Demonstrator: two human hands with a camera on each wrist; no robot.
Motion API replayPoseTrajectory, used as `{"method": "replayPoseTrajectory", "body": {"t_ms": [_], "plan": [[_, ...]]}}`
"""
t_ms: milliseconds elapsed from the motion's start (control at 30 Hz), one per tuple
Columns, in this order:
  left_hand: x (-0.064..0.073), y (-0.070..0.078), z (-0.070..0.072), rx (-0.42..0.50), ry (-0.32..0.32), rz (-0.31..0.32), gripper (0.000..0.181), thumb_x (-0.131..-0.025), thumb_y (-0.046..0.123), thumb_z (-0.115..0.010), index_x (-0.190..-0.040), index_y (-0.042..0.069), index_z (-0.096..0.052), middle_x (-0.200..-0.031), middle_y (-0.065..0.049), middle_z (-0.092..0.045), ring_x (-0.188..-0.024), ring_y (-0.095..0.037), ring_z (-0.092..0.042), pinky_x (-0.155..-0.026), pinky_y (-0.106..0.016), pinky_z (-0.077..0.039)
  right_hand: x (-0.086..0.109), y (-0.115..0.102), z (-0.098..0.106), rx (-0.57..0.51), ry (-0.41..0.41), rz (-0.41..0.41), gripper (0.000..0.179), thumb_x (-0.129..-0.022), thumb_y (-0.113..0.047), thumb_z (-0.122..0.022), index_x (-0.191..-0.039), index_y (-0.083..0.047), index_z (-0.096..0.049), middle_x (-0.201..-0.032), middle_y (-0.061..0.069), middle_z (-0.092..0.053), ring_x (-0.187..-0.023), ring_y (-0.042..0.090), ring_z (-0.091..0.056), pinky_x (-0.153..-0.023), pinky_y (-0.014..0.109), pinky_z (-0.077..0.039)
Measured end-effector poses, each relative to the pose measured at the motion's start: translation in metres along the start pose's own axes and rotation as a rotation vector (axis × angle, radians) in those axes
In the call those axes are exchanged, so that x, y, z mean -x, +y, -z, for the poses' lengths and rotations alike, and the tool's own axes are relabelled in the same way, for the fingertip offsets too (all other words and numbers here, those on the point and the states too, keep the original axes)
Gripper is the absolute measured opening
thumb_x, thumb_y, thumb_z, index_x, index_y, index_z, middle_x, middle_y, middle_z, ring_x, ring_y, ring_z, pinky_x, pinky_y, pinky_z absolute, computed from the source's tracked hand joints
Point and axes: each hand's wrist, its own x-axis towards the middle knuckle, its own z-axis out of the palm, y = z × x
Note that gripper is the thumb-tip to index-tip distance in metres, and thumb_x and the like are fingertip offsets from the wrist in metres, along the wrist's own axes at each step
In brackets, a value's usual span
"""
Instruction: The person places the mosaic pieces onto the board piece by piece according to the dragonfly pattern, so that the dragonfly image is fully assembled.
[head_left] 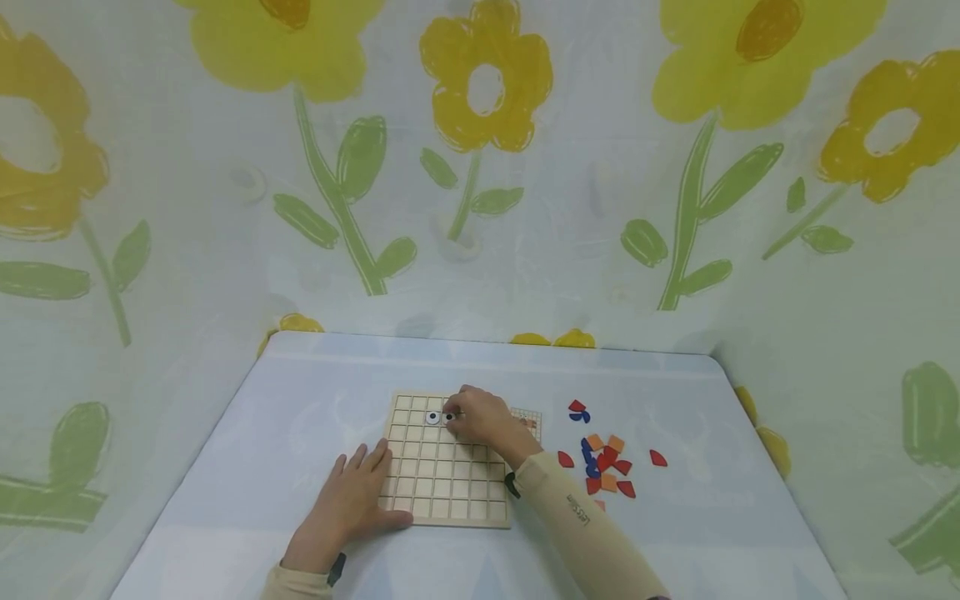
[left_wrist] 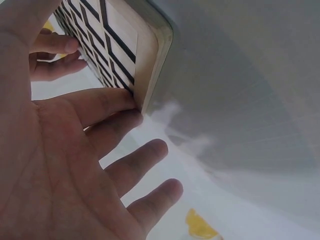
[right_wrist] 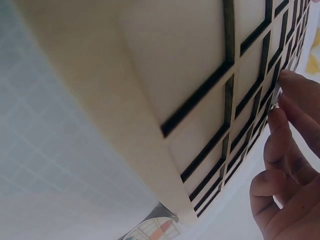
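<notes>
A wooden grid board [head_left: 442, 487] lies on the table in the head view. One white square tile with an eye-like black dot [head_left: 432, 417] sits in a cell near its top. Beside that tile, my right hand [head_left: 480, 419] pinches a second eye tile [head_left: 448, 417] at the board's surface; in the right wrist view the fingertips mostly cover it. With fingers spread, my left hand [head_left: 352, 496] touches the board's left edge, its thumb by the lower edge. The left wrist view shows the left hand [left_wrist: 85, 145] with fingertips against the board's wooden rim [left_wrist: 154, 55].
Right of the board, a small gridded pattern card [head_left: 534, 414] is partly covered by the right arm. Farther right lies a loose scatter of red quarter-round pieces [head_left: 657, 458], blue curved pieces [head_left: 592, 468] and orange squares [head_left: 616, 443]. Flower-printed cloth walls [head_left: 555, 242] surround the table.
</notes>
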Motion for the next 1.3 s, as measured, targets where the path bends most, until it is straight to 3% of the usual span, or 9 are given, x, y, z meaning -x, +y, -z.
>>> {"method": "replayPoseTrajectory", "body": {"t_ms": [300, 533, 733, 900, 1133, 1233, 1300], "plan": [[-0.002, 0.002, 0.002, 0.002, -0.010, 0.002, 0.115, -0.071, 0.070, -0.079, -0.148, -0.007, -0.044, -0.158, -0.022, -0.037, -0.143, -0.052, -0.032, -0.116, -0.069, -0.024, 0.022, 0.000, 0.017, -0.022, 0.107, 0.035, 0.031, -0.095, -0.025, -0.074, -0.125, -0.021, -0.072, -0.115, -0.003, -0.065, -0.097, 0.014, -0.065, -0.078, 0.034, -0.058], [0.000, 0.002, 0.003, 0.003, -0.004, -0.007, 0.114, -0.071, 0.068, -0.080, -0.147, -0.009, -0.044, -0.158, -0.023, -0.037, -0.143, -0.052, -0.032, -0.115, -0.070, -0.024, 0.050, 0.011, 0.034, -0.065, 0.184, 0.002, 0.032, -0.094, -0.027, -0.075, -0.126, -0.025, -0.071, -0.117, -0.006, -0.067, -0.087, 0.009, -0.060, -0.074, 0.025, -0.056], [-0.001, 0.003, 0.003, 0.011, -0.004, -0.013, 0.114, -0.071, 0.068, -0.080, -0.147, -0.009, -0.044, -0.158, -0.024, -0.037, -0.143, -0.052, -0.032, -0.115, -0.070, -0.023, 0.079, 0.035, 0.047, -0.072, 0.265, -0.001, 0.033, -0.092, -0.024, -0.077, -0.125, -0.027, -0.071, -0.118, -0.007, -0.068, -0.086, 0.008, -0.058, -0.072, 0.023, -0.056], [-0.001, 0.002, 0.003, 0.014, -0.010, -0.013, 0.113, -0.072, 0.068, -0.079, -0.147, -0.009, -0.044, -0.158, -0.024, -0.037, -0.142, -0.052, -0.032, -0.115, -0.070, -0.024, 0.105, 0.063, 0.056, -0.035, 0.376, 0.069, 0.037, -0.086, -0.017, -0.083, -0.121, -0.022, -0.073, -0.118, -0.007, -0.069, -0.087, 0.008, -0.059, -0.069, 0.025, -0.055], [0.000, 0.002, 0.002, 0.018, -0.006, -0.009, 0.115, -0.070, 0.069, -0.080, -0.148, -0.008, -0.044, -0.158, -0.023, -0.037, -0.142, -0.053, -0.032, -0.115, -0.071, -0.024, 0.148, 0.098, 0.066, 0.056, 0.506, 0.178, 0.043, -0.078, -0.006, -0.088, -0.117, -0.017, -0.075, -0.113, -0.004, -0.071, -0.097, 0.014, -0.063, -0.077, 0.031, -0.061], [0.000, 0.001, 0.001, 0.010, -0.005, -0.010, 0.114, -0.071, 0.069, -0.079, -0.148, -0.008, -0.044, -0.158, -0.023, -0.037, -0.142, -0.052, -0.032, -0.115, -0.070, -0.024, 0.165, 0.114, 0.067, 0.081, 0.525, 0.162, 0.044, -0.076, -0.006, -0.089, -0.116, -0.017, -0.075, -0.112, -0.003, -0.072, -0.100, 0.015, -0.064, -0.078, 0.034, -0.062], [-0.001, 0.001, 0.001, 0.002, -0.005, -0.009, 0.114, -0.071, 0.070, -0.079, -0.148, -0.008, -0.044, -0.158, -0.023, -0.037, -0.143, -0.052, -0.032, -0.115, -0.070, -0.024, 0.174, 0.124, 0.066, 0.083, 0.507, 0.105, 0.042, -0.077, -0.008, -0.089, -0.116, -0.018, -0.076, -0.112, -0.004, -0.072, -0.101, 0.015, -0.063, -0.080, 0.035, -0.062]]}}
